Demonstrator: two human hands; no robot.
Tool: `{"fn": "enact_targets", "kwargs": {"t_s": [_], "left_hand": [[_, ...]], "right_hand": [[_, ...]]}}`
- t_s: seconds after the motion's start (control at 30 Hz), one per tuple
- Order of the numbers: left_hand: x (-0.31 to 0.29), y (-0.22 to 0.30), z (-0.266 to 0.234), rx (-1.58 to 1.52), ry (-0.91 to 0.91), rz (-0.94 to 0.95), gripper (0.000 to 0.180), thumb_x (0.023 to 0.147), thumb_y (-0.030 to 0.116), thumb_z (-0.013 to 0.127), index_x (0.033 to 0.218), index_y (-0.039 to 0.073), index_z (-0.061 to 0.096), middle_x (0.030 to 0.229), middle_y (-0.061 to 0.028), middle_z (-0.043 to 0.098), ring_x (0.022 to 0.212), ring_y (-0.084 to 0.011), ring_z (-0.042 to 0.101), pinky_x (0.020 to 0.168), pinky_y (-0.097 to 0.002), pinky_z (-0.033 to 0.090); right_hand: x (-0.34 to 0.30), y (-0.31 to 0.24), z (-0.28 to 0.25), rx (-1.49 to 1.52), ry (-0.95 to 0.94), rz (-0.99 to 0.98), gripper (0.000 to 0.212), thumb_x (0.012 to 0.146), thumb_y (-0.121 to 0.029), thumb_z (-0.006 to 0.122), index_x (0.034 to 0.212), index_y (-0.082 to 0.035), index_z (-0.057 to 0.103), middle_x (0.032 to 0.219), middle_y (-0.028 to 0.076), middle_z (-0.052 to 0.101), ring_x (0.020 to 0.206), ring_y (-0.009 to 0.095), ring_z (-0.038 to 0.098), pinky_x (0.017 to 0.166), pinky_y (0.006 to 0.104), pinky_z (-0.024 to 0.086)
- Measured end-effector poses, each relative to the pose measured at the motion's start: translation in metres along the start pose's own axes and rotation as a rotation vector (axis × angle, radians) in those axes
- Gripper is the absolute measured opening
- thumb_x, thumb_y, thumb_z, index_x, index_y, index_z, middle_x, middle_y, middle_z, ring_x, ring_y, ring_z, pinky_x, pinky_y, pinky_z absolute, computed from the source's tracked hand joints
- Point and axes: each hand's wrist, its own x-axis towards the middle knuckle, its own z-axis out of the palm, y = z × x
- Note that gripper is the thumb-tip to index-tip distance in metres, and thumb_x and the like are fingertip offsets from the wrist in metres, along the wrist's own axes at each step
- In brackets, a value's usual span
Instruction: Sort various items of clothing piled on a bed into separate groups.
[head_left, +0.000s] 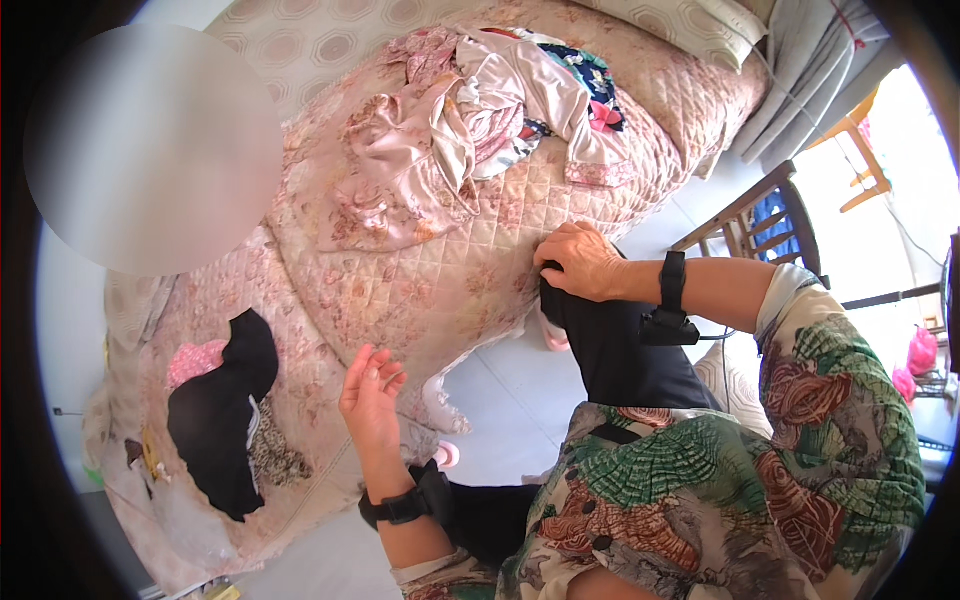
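Observation:
My left hand (370, 395) is raised palm up beside the bed's edge, its fingers loosely bent and apart, with nothing in it. My right hand (582, 262) rests on my knee in black trousers (625, 340), fingers curved over it and a gap at the thumb; I see nothing held. Beyond my hands, a quilted pink floral bedspread (420, 285) covers the bed. A heap of pale pink satin clothing (410, 150) lies on it, mixed with a dark floral garment (590, 75). At the left lies a black garment (215, 415), on a pink dotted cloth (195, 362) and a leopard-patterned cloth (275, 450).
A wooden chair (745, 220) with blue cloth stands at the right, near a grey curtain (815, 70). Pink bags (920, 350) are at the far right. Pale floor tiles (515, 385) show between my legs. A clear plastic bag (190, 510) lies at lower left.

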Motion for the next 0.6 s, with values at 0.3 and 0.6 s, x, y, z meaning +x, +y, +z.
{"fn": "enact_targets", "kwargs": {"t_s": [0.3, 0.6], "left_hand": [[0.02, -0.028, -0.05, -0.202, -0.153, -0.041, 0.056, 0.084, 0.02, 0.053, 0.13, -0.004, 0.032, 0.113, -0.0132, 0.052, 0.095, -0.0187, 0.052, 0.08, -0.0357, 0.043], [0.019, -0.012, -0.055, -0.196, -0.185, -0.031, 0.049, 0.084, 0.015, 0.053, 0.126, -0.005, 0.037, 0.11, -0.0139, 0.053, 0.091, -0.0194, 0.054, 0.077, -0.0317, 0.045]], "right_hand": [[0.13, -0.018, -0.015, 0.122, 0.037, 0.271, 0.048, 0.071, -0.032, 0.062, 0.107, -0.003, 0.05, 0.097, 0.019, 0.059, 0.09, 0.031, 0.059, 0.079, 0.0377, 0.045], [0.135, -0.149, 0.024, 0.247, -0.054, -0.027, 0.03, 0.074, -0.027, 0.061, 0.096, -0.007, 0.058, 0.078, 0.015, 0.06, 0.076, 0.028, 0.061, 0.066, 0.0372, 0.048]]}}
